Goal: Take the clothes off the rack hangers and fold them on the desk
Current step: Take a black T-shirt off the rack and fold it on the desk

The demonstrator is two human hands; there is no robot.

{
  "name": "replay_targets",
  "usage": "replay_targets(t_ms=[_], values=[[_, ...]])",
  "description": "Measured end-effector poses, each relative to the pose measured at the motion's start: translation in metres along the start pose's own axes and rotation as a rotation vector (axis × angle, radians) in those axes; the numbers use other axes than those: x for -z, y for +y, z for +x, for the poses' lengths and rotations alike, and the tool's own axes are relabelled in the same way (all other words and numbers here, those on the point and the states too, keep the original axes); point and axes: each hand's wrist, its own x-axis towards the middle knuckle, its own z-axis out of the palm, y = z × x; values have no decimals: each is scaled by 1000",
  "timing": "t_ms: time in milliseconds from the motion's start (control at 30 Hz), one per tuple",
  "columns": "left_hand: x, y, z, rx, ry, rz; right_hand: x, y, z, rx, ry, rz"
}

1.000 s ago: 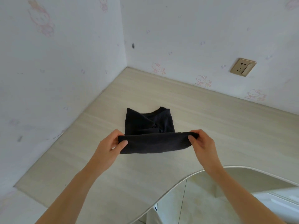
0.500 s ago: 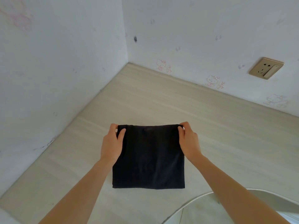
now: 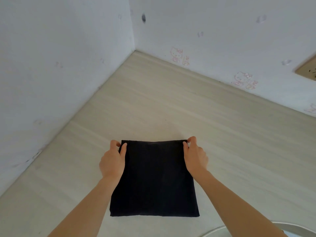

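On the pale wooden desk in a white-walled corner, a black garment lies folded square at lower centre, left hand and right hand pinching its far corners, likely finishing the fold; releasing and smoothing comes next.

A second ago I held up the near edge of the black garment; now it is folded over, flat on the desk, edge at the far side.

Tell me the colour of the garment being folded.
Plain black, with no visible pattern. The garment shows in the head view, lying folded on the desk.
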Motion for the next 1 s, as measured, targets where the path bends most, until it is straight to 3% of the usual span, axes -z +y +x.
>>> replay_targets(t_ms=[267, 400, 567, 733, 1000], values=[[8, -22, -39, 26, -50, -143, 2, 15, -45, -169, -43, 254], [10, -18, -57, 47, -214, -277, -5, 11, -69, -221, -138, 370], [20, -15, -72, 268, -429, -640, -4, 11, -99, -299, -257, 595], [32, -26, -105, 298, -489, -762, -2, 44, -145, -391, -267, 817], [38, -17, -180, 218, -651, -802, 16, 108, -241, -480, -132, 1121]])
